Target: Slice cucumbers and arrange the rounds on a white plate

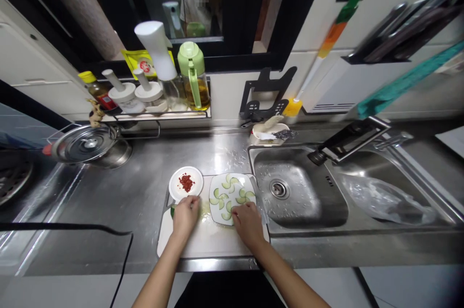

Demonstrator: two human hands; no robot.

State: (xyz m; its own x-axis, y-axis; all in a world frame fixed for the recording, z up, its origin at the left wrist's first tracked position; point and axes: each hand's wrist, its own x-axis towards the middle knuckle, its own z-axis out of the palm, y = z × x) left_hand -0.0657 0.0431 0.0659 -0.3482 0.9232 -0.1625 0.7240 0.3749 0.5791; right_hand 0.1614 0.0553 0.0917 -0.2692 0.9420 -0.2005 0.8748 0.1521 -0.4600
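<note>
A white squarish plate [214, 188] lies on the cutting board [213, 245], with thin green-edged cucumber slices [229, 182] arranged on it in curved clusters. At the plate's lower right edge is my right hand [250, 226], its fingers curled together beside the lowest cluster; whatever is between the fingertips is hidden. My left hand [185, 217] hovers over the board's left part, fingers pinched, contents not visible. Just beyond it, a round white dish [175, 187] holds chopped red bits [186, 182]. A dark green piece [172, 211] peeks out left of my left hand.
To the right is a steel sink [300, 197], then a second basin with a plastic bag [387, 201]. A lidded pot [90, 146] stands at left. Seasoning jars [126, 97] and an oil bottle [195, 80] line the back rack. A black cable [72, 227] crosses the left side.
</note>
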